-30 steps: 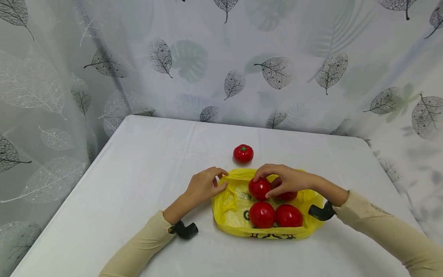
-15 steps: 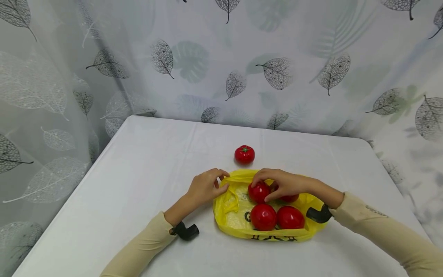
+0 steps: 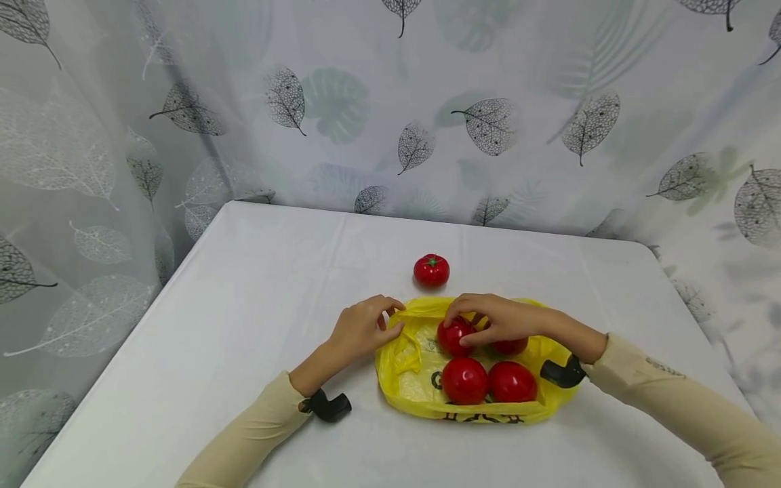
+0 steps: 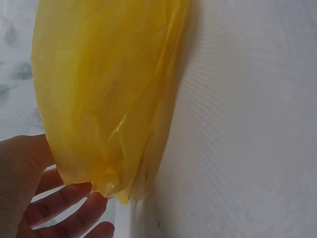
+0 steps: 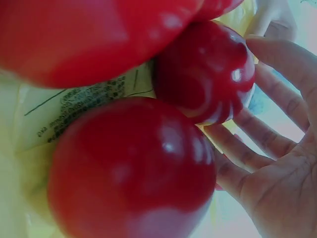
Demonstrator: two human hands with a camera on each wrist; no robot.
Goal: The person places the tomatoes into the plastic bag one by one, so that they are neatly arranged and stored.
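Note:
My left hand (image 3: pixel 365 325) pinches the left rim of a yellow plastic bag (image 3: pixel 421 409) lying open on the table. In the left wrist view its fingers (image 4: pixel 79 210) bend at the bag's crumpled edge. Inside the bag, my right hand (image 3: pixel 503 318) has thumb and fingers round a shiny red tomato (image 3: pixel 453 337). The right wrist view shows that tomato (image 5: pixel 200 74) with fingertips against its side. Two more tomatoes, a left one (image 3: pixel 465 381) and a right one (image 3: pixel 512 381), sit at the bag's front. Another tomato (image 3: pixel 509 346) is partly hidden under the right hand.
Behind the bag, a single tomato (image 3: pixel 431 271) with a green stem stands on the white table (image 3: pixel 274 271). A leaf-printed curtain (image 3: pixel 366 102) hangs along the back and sides. Black wrist mounts, one on the left (image 3: pixel 329 407) and one on the right (image 3: pixel 563 373), stick out from the sleeves.
My right hand has lowered its tomato slightly in the bag, then the thumb has shifted up across it. The left hand stays at the rim.

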